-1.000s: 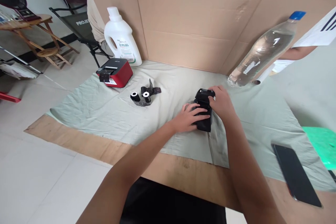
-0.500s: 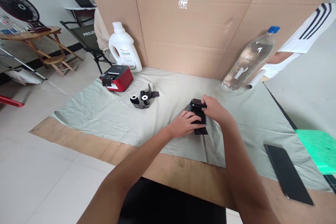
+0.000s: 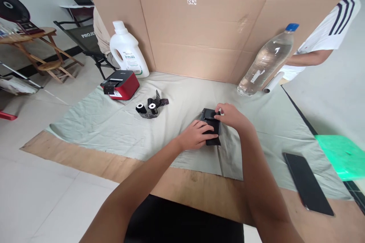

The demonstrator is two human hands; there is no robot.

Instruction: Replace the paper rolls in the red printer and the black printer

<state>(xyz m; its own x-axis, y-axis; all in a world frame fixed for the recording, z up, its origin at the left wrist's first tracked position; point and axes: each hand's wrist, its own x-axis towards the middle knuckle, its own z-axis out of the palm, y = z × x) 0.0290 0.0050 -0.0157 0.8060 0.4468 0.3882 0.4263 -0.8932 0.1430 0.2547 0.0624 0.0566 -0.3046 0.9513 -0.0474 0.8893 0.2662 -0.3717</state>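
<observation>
A small black printer-like device (image 3: 210, 127) lies on the pale green cloth (image 3: 114, 129) in the middle of the table. My left hand (image 3: 195, 136) rests across its near left side, fingers curled over it. My right hand (image 3: 230, 115) grips the device's far right end, fingers pinched at its top edge. Both hands hide much of the device.
Two black rolls with a dark wrapper (image 3: 149, 107) and a red and black label printer (image 3: 121, 84) lie to the left. A white jug (image 3: 125, 51), a clear water bottle (image 3: 266, 60) and a cardboard screen (image 3: 199, 26) stand behind. A black phone (image 3: 308, 182) lies right; another person's arm (image 3: 308, 57) shows beyond.
The view has pulled back and shifted a little. My right hand's fingers have moved from the device's top face to its far right edge. My left hand stays on the device.
</observation>
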